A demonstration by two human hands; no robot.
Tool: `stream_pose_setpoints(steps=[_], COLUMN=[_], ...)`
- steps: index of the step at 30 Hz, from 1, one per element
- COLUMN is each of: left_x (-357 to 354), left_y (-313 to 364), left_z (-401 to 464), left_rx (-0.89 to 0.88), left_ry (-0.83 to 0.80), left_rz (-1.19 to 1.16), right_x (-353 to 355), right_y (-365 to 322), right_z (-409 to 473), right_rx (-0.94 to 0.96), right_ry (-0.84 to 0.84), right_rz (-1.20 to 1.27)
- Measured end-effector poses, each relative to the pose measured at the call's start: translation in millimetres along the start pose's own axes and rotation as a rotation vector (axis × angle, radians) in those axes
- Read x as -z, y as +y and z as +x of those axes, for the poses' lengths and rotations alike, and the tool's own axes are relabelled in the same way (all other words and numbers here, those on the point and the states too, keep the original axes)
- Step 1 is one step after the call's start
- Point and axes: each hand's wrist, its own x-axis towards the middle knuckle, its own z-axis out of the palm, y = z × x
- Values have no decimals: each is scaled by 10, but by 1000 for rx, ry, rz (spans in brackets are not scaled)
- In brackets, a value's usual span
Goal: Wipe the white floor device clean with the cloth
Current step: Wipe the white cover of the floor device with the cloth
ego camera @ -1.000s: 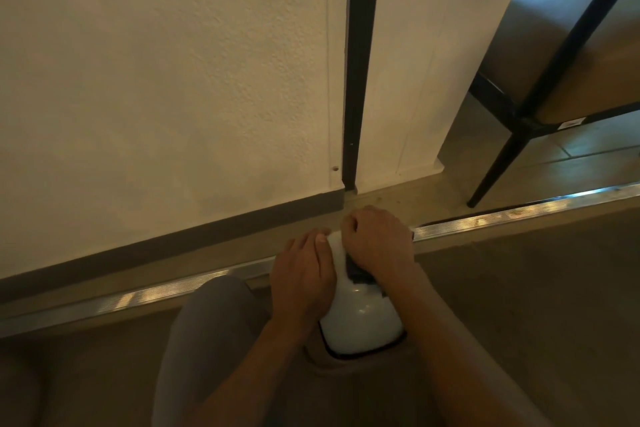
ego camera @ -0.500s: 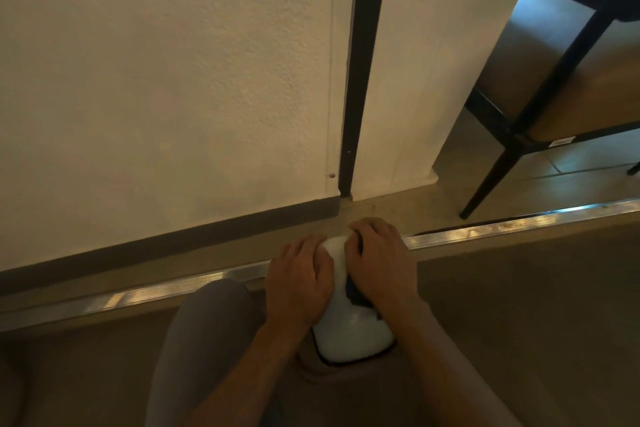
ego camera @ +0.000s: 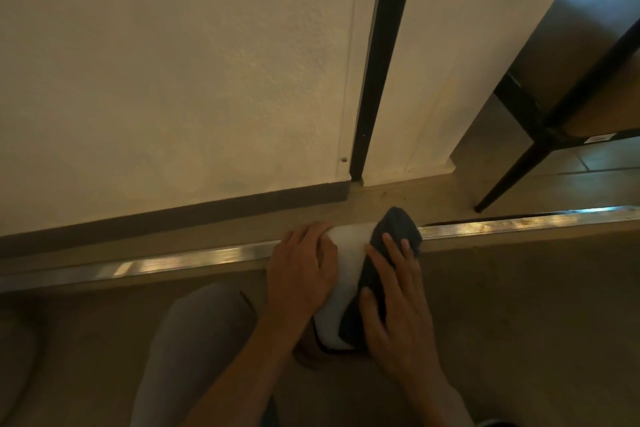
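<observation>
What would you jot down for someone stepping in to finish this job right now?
Left hand: rests flat on the white floor device, steadying its left side.
Right hand: straight fingers press the dark cloth onto the device's right side.
The device sits on the floor across the metal threshold strip.
Done: wiping is underway on the right side.
Left: the bare white middle and the part under the left hand.

A cream textured wall (ego camera: 173, 62) is split by a black vertical strip (ego camera: 377, 62); a metal threshold strip (ego camera: 173, 262) is laid across the brown floor (ego camera: 519, 305); dim warm light.
</observation>
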Motion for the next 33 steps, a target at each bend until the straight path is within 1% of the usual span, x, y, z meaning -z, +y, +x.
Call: stream_pose_setpoints(steps=[2, 3, 5, 7, 8, 10, 12, 14, 17, 18, 21, 24, 26, 28, 30, 33], left_x=[19, 26, 34, 32, 36, 78, 122, 173, 67, 17, -79, -137, -183, -211, -182, -121], left_y=[-9, -15, 5, 47, 61, 85, 125, 271, 513, 570, 637, 626, 589, 565, 583, 597], left_z=[22, 31, 23, 28, 41, 82, 149, 219, 354, 379, 405, 380, 355, 347, 353, 340], left_rx=[-15, -15, -30, -42, -39, -47, -90, -132, -41, -36, -66, -95, -123, -116, -109, -160], left_ry=[-1, -7, -28, -39, -41, -34, -32, -106, -287, -308, -293, -246, -244, -252, -223, -156], left_rz=[18, 32, 64, 113, 136, 166, 184, 227, 278, 288, 255, 236, 237, 226, 171, 75], right_x=[201, 287, 421, 511, 538, 582, 592, 566, 536, 532, 503, 500, 533, 589, 630, 679], right_y=[49, 66, 114, 141, 141, 152, 170, 162, 137, 127, 147, 175, 192, 214, 236, 253], right_z=[54, 62, 66, 108, 148, 259, 352, 402, 444, 461, 509, 562, 612, 675, 741, 847], right_rx=[-32, -37, -84, -247, -348, -515, -576, -577, -543, -524, -495, -502, -494, -449, -393, -353], right_ry=[-80, -80, 12, 94, 93, 29, -51, -94, -55, -31, 4, -15, -41, -66, -98, -191], right_rz=[117, 149, 182, 220, 260, 367, 419, 435, 433, 422, 438, 479, 469, 447, 433, 395])
